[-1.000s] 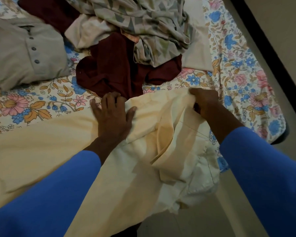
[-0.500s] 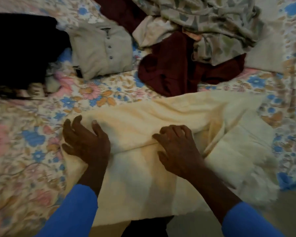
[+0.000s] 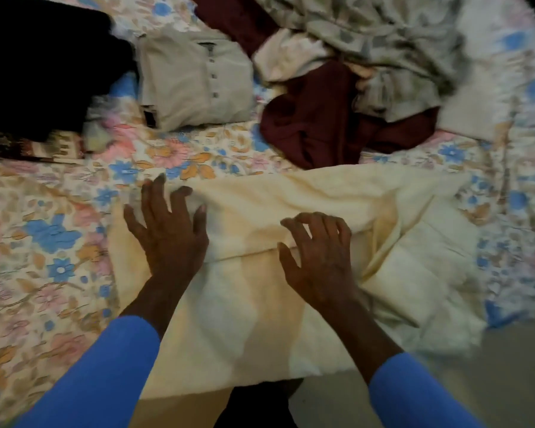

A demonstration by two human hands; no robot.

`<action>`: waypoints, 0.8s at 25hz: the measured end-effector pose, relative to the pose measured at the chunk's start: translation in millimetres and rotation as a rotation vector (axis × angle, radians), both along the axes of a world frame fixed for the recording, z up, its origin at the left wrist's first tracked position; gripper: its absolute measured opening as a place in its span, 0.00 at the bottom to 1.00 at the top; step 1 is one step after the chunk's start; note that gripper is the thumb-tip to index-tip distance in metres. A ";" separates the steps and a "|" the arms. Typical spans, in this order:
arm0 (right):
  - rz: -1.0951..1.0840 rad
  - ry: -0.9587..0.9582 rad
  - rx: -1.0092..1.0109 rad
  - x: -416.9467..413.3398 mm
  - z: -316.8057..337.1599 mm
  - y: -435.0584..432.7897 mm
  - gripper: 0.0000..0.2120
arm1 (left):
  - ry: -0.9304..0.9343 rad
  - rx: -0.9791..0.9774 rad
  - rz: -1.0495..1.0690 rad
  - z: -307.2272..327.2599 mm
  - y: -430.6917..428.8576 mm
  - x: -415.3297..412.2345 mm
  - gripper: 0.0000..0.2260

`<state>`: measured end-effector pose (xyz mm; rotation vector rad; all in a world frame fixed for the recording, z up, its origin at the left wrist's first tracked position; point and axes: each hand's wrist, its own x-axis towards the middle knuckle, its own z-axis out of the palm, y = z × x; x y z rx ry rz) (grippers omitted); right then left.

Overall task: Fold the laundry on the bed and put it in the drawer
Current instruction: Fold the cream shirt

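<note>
A cream cloth (image 3: 254, 316) lies folded over on the flowered bedsheet (image 3: 44, 242), its lower edge hanging off the bed's near side. My left hand (image 3: 167, 230) rests on the cloth's left end with fingers spread. My right hand (image 3: 318, 254) presses the folded edge near the middle, fingers slightly bent and holding nothing. A folded beige buttoned shirt (image 3: 195, 78) lies behind. A maroon garment (image 3: 328, 118) and a patterned grey-green cloth (image 3: 383, 35) sit in a loose heap at the back right.
A black garment (image 3: 40, 66) lies at the back left beside a dark patterned cloth (image 3: 25, 146). A pale cloth (image 3: 473, 97) lies at the far right. The floor (image 3: 507, 366) shows at the lower right, past the bed's edge.
My right hand let go of the cream cloth's corner and came down onto the fold. My left hand slid to the cloth's left end. The view swung left.
</note>
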<state>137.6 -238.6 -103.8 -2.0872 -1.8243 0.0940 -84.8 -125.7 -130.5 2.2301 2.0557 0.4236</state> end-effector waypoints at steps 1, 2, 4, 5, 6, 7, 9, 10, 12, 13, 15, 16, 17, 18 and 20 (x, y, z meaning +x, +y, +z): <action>-0.205 0.020 0.070 4.9 10.5 -9.0 0.20 | -0.026 -0.007 -0.190 1.4 -17.9 21.0 0.16; -0.456 0.065 0.133 16.2 19.4 -21.0 0.25 | -0.054 -0.031 -0.365 -0.7 -34.1 41.8 0.16; -0.990 0.263 0.182 54.3 31.1 -45.7 0.37 | -0.102 -0.116 -0.541 -10.9 -59.8 76.8 0.19; -1.196 0.429 0.151 76.6 35.2 -56.5 0.42 | -0.116 -0.160 -0.543 -16.0 -68.4 88.3 0.20; -1.320 0.611 0.092 99.4 35.0 -66.8 0.46 | -0.133 -0.192 -0.518 -20.3 -74.3 94.8 0.20; -1.362 0.798 0.033 118.9 35.3 -74.6 0.46 | -0.154 -0.205 -0.496 -22.2 -77.5 98.5 0.20; -1.338 0.998 -0.009 147.6 34.6 -86.7 0.33 | -0.175 -0.190 -0.492 -24.2 -77.9 99.8 0.20; -1.346 0.964 0.011 153.6 37.6 -91.3 0.26 | -0.178 -0.184 -0.498 -24.1 -77.2 99.4 0.20; -1.364 0.831 0.137 155.1 49.6 -98.1 0.16 | -0.160 -0.194 -0.475 -20.1 -78.1 102.0 0.18; -1.360 0.770 0.269 153.8 59.4 -102.2 0.11 | -0.149 -0.200 -0.443 -15.2 -80.3 107.1 0.17; -1.303 0.733 0.573 145.1 89.3 -108.1 0.04 | -0.175 -0.207 -0.408 -3.4 -87.5 120.3 0.15; -1.266 0.756 0.711 141.6 104.0 -112.7 0.05 | -0.240 -0.210 -0.433 4.3 -92.6 129.1 0.15; -1.228 0.820 0.848 137.2 119.1 -118.3 0.07 | -0.333 -0.240 -0.481 12.9 -99.5 140.4 0.17; -1.209 0.906 0.962 132.6 133.2 -123.8 0.09 | -0.402 -0.275 -0.550 22.4 -108.2 153.4 0.21; -1.197 1.162 1.153 122.7 154.8 -132.5 0.13 | -0.416 -0.320 -0.707 37.0 -123.3 181.6 0.33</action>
